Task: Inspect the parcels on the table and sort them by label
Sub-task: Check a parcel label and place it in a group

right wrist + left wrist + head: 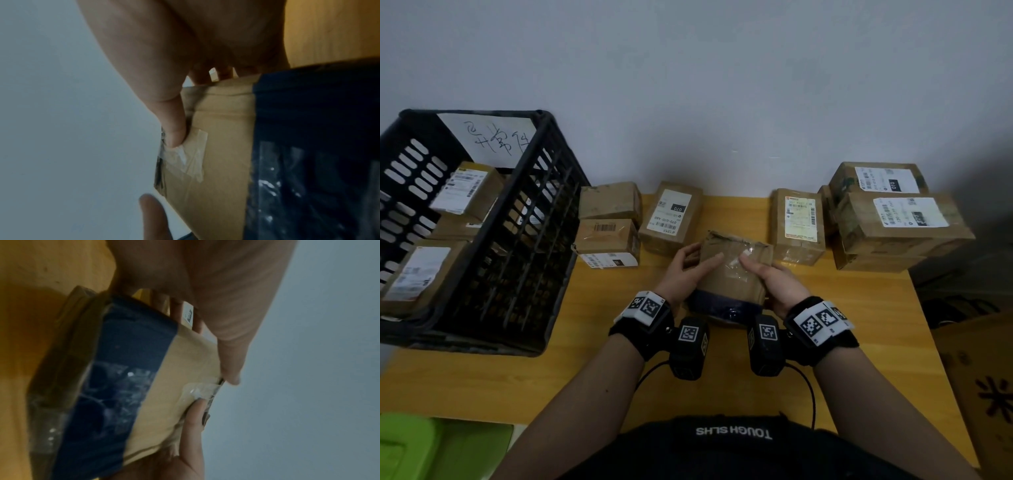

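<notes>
A brown cardboard parcel (732,270) with a dark blue band and clear tape is held tilted above the middle of the wooden table (592,377). My left hand (690,270) grips its left side, thumb on the top face, fingers behind. My right hand (767,277) grips its right side the same way. No label shows on the face turned to me. In the left wrist view the parcel (180,386) fills the middle under my left thumb (230,366). The right wrist view shows the parcel (224,146) with my right thumb (174,129) on a tape patch.
A black plastic crate (524,240) with a handwritten paper sign and several labelled parcels stands at the left. Labelled boxes line the table's back edge: two stacked (607,226), one marked 070 (671,216), one tall (798,226), and a stack at the right (893,219).
</notes>
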